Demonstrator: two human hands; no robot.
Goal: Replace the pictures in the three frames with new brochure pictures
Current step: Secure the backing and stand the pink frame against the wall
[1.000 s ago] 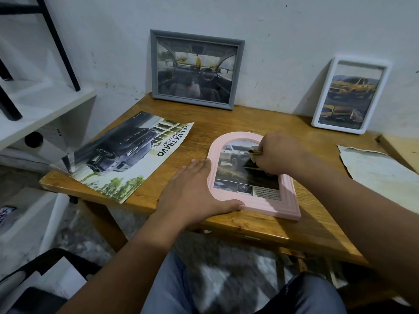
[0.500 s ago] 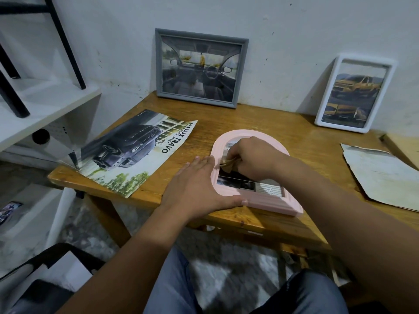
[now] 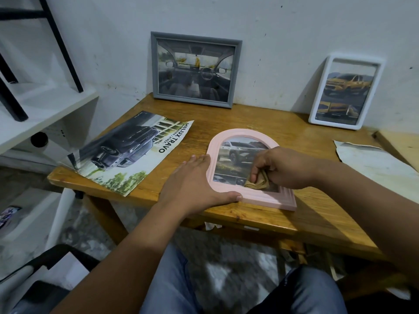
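A pink arched frame (image 3: 267, 199) lies flat near the front edge of the wooden table (image 3: 260, 118), with a car picture behind its glass. My left hand (image 3: 195, 184) rests flat against the frame's left and lower edge, thumb along the bottom rim. My right hand (image 3: 285, 166) pinches a small tan cloth (image 3: 257, 183) against the lower part of the glass. A grey frame (image 3: 195, 69) with a car-interior picture leans on the wall at the back. A white frame (image 3: 347, 91) with yellow trucks leans at the back right. A car brochure (image 3: 129, 152) lies open at the left.
A worn sheet of paper (image 3: 376, 164) lies at the table's right, beside a wooden board (image 3: 401, 146). White shelving (image 3: 38, 109) with black legs stands to the left. My knees in jeans (image 3: 172, 286) sit under the table's front edge.
My right hand with the cloth has moved from the upper part of the glass down to its lower part. The left hand has stayed on the frame's edge.
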